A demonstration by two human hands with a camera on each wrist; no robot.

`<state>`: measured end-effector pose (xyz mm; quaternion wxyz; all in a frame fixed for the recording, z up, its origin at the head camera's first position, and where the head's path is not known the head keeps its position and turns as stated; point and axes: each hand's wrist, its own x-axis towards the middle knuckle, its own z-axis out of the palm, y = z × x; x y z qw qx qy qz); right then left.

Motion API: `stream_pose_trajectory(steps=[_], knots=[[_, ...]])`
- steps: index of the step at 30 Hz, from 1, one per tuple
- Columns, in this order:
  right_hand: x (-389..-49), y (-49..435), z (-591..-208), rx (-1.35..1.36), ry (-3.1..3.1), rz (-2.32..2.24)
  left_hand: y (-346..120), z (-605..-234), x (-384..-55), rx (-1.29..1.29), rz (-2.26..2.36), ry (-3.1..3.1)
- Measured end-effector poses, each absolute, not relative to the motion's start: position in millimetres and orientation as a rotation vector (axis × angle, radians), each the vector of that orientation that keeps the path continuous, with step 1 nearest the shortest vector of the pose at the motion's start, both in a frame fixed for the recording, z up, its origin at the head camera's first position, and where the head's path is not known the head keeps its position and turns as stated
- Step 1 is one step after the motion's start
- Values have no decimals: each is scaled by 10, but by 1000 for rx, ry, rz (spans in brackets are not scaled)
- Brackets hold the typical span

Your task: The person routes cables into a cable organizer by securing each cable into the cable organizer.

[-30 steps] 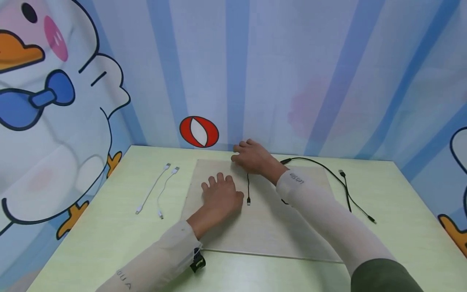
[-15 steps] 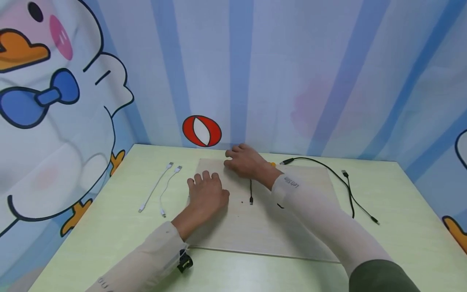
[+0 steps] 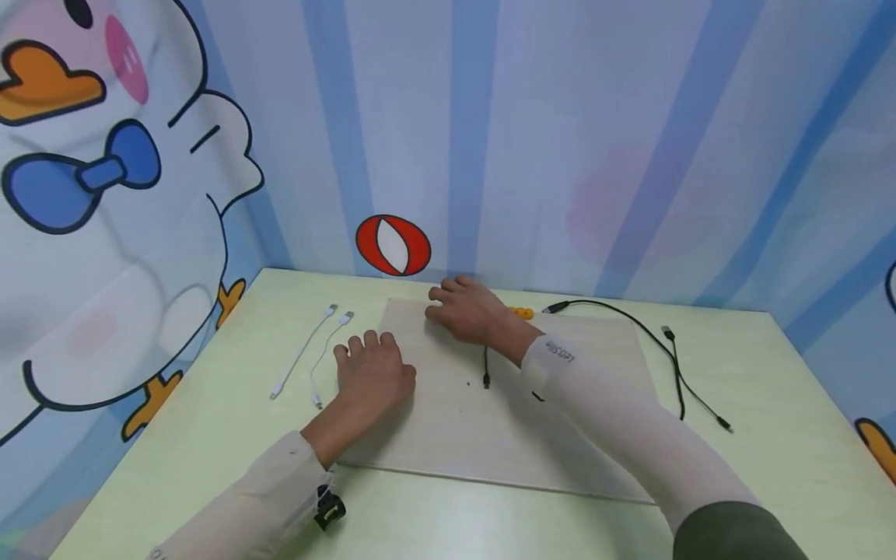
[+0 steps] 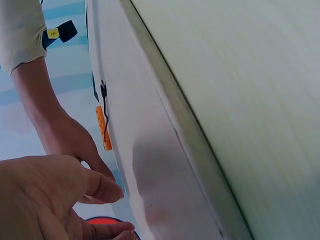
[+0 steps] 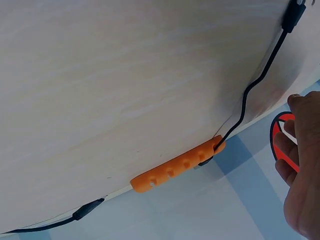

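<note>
In the right-wrist view, the orange cable holder lies along the pale board's edge, at nine o'clock from the right hand, apart from its loosely bent, unladen fingers. Its long axis runs eight to two o'clock; the black cable from its upper end points toward one. The left hand, fingers relaxed and free, is over the board's nine o'clock side in the head view.

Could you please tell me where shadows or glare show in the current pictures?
Head view: soft shadow on the board beneath the right sleeve, pale sheen across the near table; left wrist view: soft-edged dark shadow on the board; right wrist view: dim board, darker shading around the upper black cable.
</note>
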<state>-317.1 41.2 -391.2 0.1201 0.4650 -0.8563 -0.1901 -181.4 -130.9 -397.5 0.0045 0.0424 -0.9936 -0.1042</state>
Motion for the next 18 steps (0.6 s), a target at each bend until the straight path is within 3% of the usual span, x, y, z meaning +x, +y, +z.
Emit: stream_pose_trajectory(steps=[18], knots=[[-3159,323,-3929,1389,-2534,-524,-1875,-4003,-1627,197,-294,-3109]])
